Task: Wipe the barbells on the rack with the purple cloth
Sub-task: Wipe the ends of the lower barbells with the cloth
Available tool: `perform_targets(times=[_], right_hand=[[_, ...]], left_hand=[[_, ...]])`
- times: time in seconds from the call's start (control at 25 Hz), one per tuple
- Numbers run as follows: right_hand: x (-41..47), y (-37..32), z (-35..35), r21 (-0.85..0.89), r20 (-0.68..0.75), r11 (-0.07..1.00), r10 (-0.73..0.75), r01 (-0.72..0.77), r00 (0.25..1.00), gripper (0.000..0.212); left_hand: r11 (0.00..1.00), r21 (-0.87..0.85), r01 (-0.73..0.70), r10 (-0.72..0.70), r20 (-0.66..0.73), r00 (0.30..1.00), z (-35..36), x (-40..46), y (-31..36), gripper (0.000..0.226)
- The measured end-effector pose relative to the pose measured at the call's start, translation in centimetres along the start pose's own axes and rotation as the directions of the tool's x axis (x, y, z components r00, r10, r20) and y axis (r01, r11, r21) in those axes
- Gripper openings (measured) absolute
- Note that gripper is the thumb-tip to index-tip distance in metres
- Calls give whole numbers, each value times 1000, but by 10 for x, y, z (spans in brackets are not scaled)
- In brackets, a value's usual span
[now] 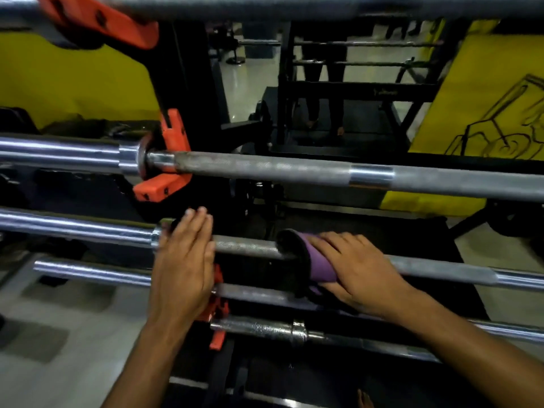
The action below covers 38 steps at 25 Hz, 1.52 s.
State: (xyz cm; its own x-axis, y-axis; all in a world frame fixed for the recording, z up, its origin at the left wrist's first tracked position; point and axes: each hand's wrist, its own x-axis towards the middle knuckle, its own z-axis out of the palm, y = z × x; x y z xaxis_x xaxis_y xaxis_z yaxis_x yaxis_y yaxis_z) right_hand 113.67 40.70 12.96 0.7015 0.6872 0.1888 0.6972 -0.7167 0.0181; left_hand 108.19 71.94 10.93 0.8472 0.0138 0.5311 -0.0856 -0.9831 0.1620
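While barbell [250, 247] runs left-right | right hand [362, 269] grips purple cloth [319, 265] around it | left hand [184, 260] flat, released.

Dim scene, glare streaks on barbells [294, 169], motion blur at edges, wide-angle bowing

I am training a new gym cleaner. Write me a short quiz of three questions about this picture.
1. True or false: the purple cloth is wrapped around a barbell.
2. Which of the hands holds the cloth? A) left hand B) right hand
3. Fill in: the rack's bar holders are ____ in colour.

Key: 1 true; 2 B; 3 orange.
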Motion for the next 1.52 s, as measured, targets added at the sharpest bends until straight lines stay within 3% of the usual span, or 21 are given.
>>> perform_targets(times=[0.08, 0.16, 0.44, 0.6, 0.76, 1.08, 1.28, 1.4, 1.52], right_hand=[[5, 0, 11, -145, -7, 988, -57, 56, 998, 79], [27, -17, 16, -215, 11, 976, -37, 38, 999, 83], [130, -127, 36, -156, -13, 984, -92, 89, 996, 63], [88, -83, 30, -147, -79, 985, -103, 91, 992, 91], [31, -22, 21, -237, -19, 970, -66, 60, 998, 87], [133, -129, 37, -149, -9, 988, -47, 46, 999, 84], [68, -70, 32, -155, -154, 987, -76, 52, 985, 87], [36, -46, 30, -205, -127, 979, -34, 7, 991, 81], [54, -65, 31, -242, -96, 968, 44, -66, 994, 80]], left_hand=[[992, 35, 122, -121, -26, 992, -4, -4, -26, 50], [973, -93, 211, -213, -6, 977, 7, -11, -33, 49], [970, -137, 200, -205, -26, 978, 15, -9, -37, 44], [963, -155, 220, -225, -17, 974, 15, -11, -35, 49], [952, -181, 246, -251, -7, 968, 15, -9, -34, 51], [951, -214, 224, -232, -10, 973, 18, -11, -37, 49], [944, -241, 227, -236, -9, 972, 14, -11, -35, 49], [936, -263, 232, -244, -13, 970, 15, -10, -35, 48], [930, -298, 214, -237, -40, 971, 21, -11, -38, 47]])
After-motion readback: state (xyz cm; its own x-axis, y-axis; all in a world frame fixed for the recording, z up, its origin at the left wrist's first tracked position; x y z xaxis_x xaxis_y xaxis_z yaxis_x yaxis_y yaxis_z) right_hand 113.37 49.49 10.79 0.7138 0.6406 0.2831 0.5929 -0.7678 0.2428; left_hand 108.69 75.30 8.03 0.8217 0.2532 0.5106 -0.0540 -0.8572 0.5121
